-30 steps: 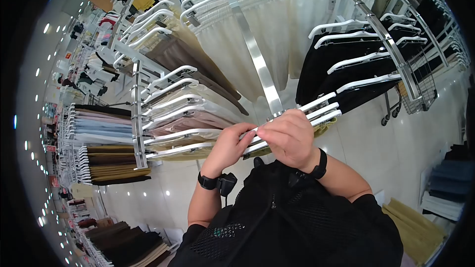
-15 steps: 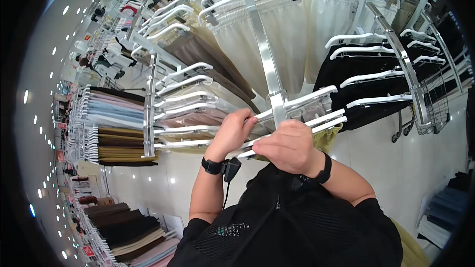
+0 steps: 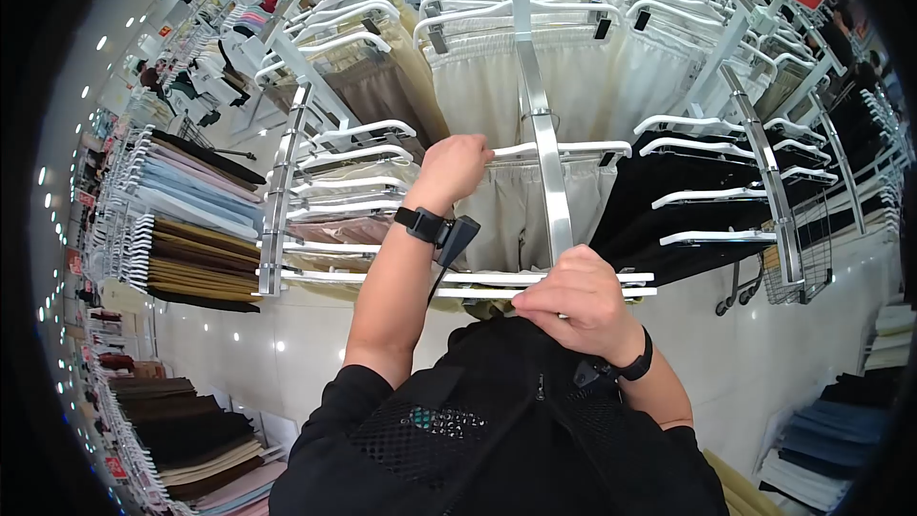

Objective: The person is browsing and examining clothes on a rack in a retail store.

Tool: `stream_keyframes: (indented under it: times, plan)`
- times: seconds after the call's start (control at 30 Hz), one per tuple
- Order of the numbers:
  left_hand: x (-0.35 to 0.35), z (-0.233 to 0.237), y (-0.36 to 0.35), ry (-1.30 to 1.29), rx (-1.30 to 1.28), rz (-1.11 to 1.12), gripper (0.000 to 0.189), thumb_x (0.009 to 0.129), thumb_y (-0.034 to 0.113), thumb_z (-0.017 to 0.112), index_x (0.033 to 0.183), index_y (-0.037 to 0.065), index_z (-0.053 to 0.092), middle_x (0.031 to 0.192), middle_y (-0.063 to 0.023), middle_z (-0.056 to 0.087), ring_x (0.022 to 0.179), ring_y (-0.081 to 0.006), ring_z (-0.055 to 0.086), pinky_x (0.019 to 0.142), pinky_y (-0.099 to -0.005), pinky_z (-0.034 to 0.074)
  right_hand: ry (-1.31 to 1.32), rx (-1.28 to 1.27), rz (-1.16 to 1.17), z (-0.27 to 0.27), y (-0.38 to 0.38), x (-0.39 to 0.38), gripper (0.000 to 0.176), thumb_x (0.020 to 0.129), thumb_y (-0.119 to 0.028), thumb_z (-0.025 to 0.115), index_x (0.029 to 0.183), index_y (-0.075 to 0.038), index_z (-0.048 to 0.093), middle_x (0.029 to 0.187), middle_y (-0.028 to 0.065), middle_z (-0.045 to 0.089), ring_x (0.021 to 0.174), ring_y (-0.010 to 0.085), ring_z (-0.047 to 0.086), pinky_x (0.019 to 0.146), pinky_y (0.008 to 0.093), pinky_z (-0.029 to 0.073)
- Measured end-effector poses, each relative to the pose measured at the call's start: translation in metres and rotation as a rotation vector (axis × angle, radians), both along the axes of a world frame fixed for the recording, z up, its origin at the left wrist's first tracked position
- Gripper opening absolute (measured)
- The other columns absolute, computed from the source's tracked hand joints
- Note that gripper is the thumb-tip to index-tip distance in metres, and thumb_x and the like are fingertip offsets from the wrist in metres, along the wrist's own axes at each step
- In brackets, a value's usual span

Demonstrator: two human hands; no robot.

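Now, from the head camera: left hand (image 3: 457, 167) is clenched around the end of a white hanger (image 3: 583, 147) carrying cream trousers (image 3: 506, 215), right at the steel rack arm (image 3: 537, 105). Lower down, right hand (image 3: 573, 301) grasps a stack of white hangers (image 3: 635, 279), level, close to the chest.

Left hand (image 3: 458, 167) and hanger (image 3: 573, 148) now higher

Black top (image 3: 497, 459) with sleeves ending near the elbows, mesh panels (image 3: 382, 444) on the chest, teal print (image 3: 427, 418) under the mesh, centre zip (image 3: 540, 384); black strap (image 3: 420, 225) at the left hand (image 3: 458, 167) carrying a small black module (image 3: 458, 232) with a dangling cable (image 3: 440, 277), plain black band (image 3: 638, 363) at the right hand (image 3: 573, 301).
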State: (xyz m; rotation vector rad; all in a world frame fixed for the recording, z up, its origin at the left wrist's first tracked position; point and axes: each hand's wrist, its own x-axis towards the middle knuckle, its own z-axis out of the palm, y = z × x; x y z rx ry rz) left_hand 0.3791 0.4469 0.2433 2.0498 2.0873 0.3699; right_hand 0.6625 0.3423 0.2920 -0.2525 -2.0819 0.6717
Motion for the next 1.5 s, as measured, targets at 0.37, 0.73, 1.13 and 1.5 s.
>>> stream_keyframes:
  times: [0.37,0.73,1.13,1.5]
  plan:
    - [-0.018,-0.020,0.059,0.004,0.058,0.047,0.031,0.107,0.035,0.061,0.109,0.008,0.077,0.105,-0.0206,0.077,0.104,-0.0440,0.072,0.091,-0.0546,0.057,-0.027,-0.034,-0.053,0.003,-0.005,-0.001,0.022,0.080,-0.007,0.092,0.099,-0.011,0.083,0.082,0.0010,0.076,0.071,0.0195,0.067,0.072,0.0350,0.046]
    - [0.002,0.025,-0.021,-0.252,0.336,-0.142,0.038,0.100,0.024,0.076,0.133,0.006,0.072,0.125,-0.0193,0.075,0.111,-0.0420,0.071,0.095,-0.0487,0.057,-0.031,-0.066,-0.068,0.000,-0.009,-0.001,0.024,0.081,-0.004,0.091,0.101,-0.012,0.081,0.082,0.0003,0.078,0.068,0.0189,0.067,0.071,0.0349,0.043]
    - [-0.007,-0.002,-0.166,-0.784,-0.432,-0.323,0.038,0.103,0.025,0.075,0.132,0.000,0.073,0.117,-0.0188,0.078,0.107,-0.0331,0.074,0.094,-0.0411,0.057,-0.046,0.008,-0.082,0.001,-0.004,-0.005,0.023,0.077,-0.008,0.093,0.097,-0.013,0.081,0.085,-0.0011,0.078,0.069,0.0182,0.066,0.069,0.0343,0.044]
    - [0.013,-0.003,-0.141,-0.459,-0.147,-0.433,0.024,0.099,0.023,0.073,0.097,-0.001,0.073,0.094,-0.0233,0.072,0.096,-0.0456,0.069,0.083,-0.0533,0.053,-0.012,0.048,-0.129,-0.008,-0.005,-0.002,0.031,0.075,-0.004,0.091,0.103,-0.008,0.078,0.104,0.0064,0.080,0.089,0.0283,0.073,0.086,0.0433,0.055]
